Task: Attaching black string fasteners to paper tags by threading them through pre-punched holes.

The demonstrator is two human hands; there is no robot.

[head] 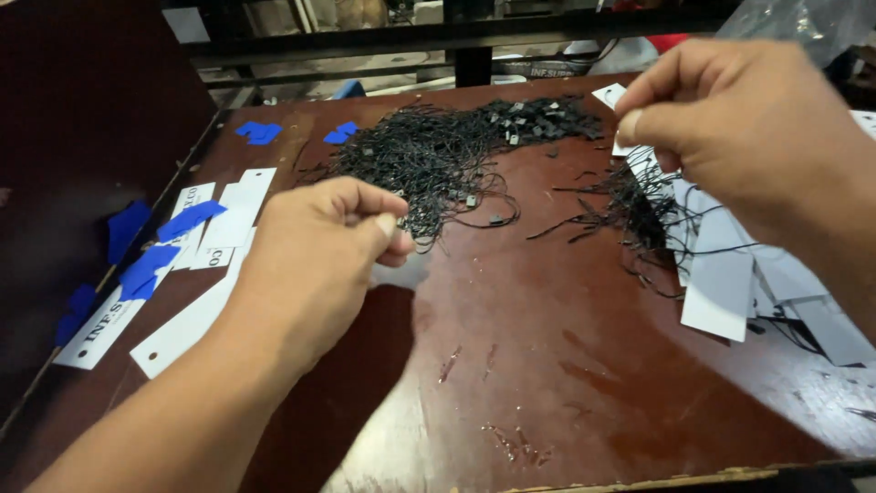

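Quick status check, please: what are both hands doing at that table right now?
Left hand pinching thin black string. Right hand pinching white card tag. Tangled black string pile between them. Nothing blocking.

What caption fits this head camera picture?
Two bare hands, left hand and right hand, pinch thin black strings over a brown table beside white paper tags.

Your left hand (315,251) and right hand (748,128) are both bare: no gloves, rings or watch show. Your left forearm is uncovered all the way to the near edge, no sleeve in sight. Your nails are short and plain, unpainted.
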